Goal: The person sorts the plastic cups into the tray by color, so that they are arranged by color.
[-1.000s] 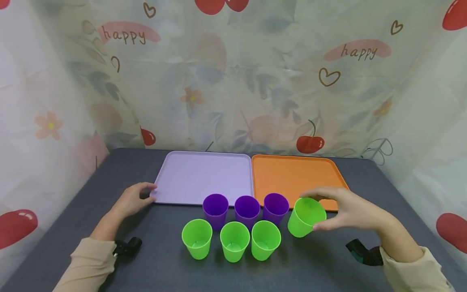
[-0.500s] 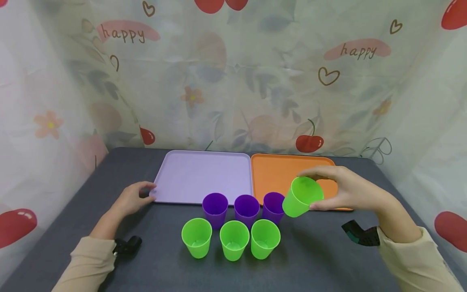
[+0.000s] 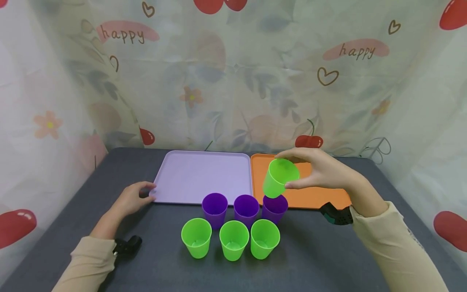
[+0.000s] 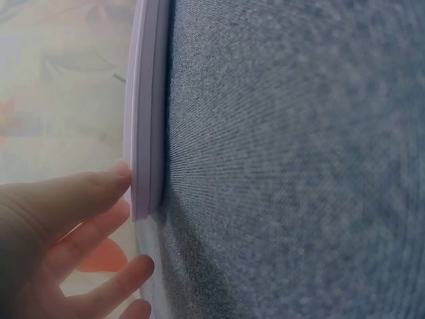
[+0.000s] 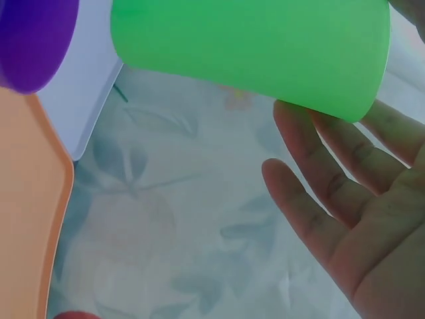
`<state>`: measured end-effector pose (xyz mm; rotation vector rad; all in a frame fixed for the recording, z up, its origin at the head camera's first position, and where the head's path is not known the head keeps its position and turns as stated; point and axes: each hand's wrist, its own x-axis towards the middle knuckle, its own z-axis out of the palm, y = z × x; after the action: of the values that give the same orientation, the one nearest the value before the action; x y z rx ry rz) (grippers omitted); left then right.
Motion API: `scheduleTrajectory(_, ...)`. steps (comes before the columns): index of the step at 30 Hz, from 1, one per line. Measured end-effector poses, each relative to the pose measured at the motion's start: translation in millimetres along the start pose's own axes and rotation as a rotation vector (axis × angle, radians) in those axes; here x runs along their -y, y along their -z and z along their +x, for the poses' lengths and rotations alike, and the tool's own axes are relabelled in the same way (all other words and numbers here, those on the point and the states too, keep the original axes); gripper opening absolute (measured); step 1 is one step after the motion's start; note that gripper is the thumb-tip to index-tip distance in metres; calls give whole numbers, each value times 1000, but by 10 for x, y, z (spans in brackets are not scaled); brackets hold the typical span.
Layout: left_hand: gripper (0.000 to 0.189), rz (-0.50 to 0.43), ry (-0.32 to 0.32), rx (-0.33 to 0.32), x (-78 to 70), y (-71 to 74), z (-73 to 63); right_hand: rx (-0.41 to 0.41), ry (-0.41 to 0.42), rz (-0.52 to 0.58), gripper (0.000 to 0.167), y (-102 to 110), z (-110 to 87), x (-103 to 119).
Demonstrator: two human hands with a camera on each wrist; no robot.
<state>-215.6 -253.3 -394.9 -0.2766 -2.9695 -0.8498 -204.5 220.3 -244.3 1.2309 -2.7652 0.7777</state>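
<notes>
In the head view my right hand grips a bright green cup near its rim, thumb on the near side and fingers on the far side. The cup is raised and tilted, above the rightmost purple cup and in front of the orange tray. The right wrist view has the green cup at the top, with fingers at its wall. My left hand rests by the lavender tray's near left corner. Its thumb touches the rim in the left wrist view.
Three purple cups, among them the left one and the middle one, stand in a row before the trays. Nearer me stand three green cups upright. A dark cloth covers the table; a printed curtain hangs behind it.
My right hand has lifted the green cup from beside the purple row, carrying it up, away from me and to the left. My left hand has stayed at the lavender tray's corner.
</notes>
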Motion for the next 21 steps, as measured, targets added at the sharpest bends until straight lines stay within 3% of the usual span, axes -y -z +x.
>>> scheduleTrajectory(12, 37, 0, 3, 7, 6, 9, 11, -11, 36, 102, 58, -173, 414, 23)
scheduleTrajectory(21, 37, -13, 0, 13, 21, 10, 22, 3, 39, 119, 58, -329, 748, 51)
